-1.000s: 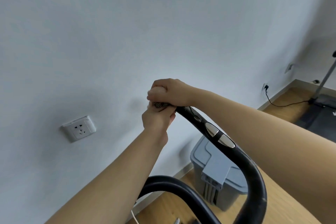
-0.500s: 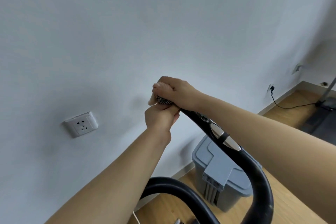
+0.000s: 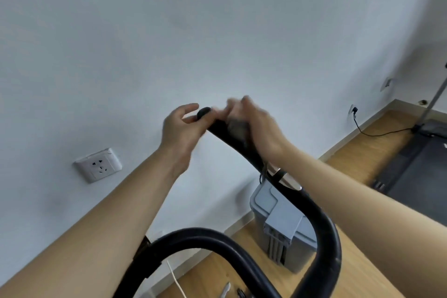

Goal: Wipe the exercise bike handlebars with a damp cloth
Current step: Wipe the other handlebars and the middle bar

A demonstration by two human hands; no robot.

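The black exercise bike handlebar (image 3: 324, 230) curves up from the bottom to its round end cap (image 3: 204, 112) near the wall. A silver sensor plate (image 3: 284, 176) sits partway along it. My right hand (image 3: 256, 126) is motion-blurred and holds a grey cloth (image 3: 238, 129) against the bar just below the end cap. My left hand (image 3: 182, 129) is beside the end cap with loose, spread fingers and grips nothing; its fingertips lie close under the bar's tip.
A grey lidded bin (image 3: 273, 215) stands on the wooden floor under the bar. A wall socket (image 3: 98, 164) is at the left. At the right are a dark treadmill (image 3: 420, 159) and a plugged-in black cable (image 3: 355, 113). A white cord (image 3: 177, 282) lies below.
My left hand has let go of the bar's tip and opened. My right hand has slid the cloth down off the end cap, which now shows.
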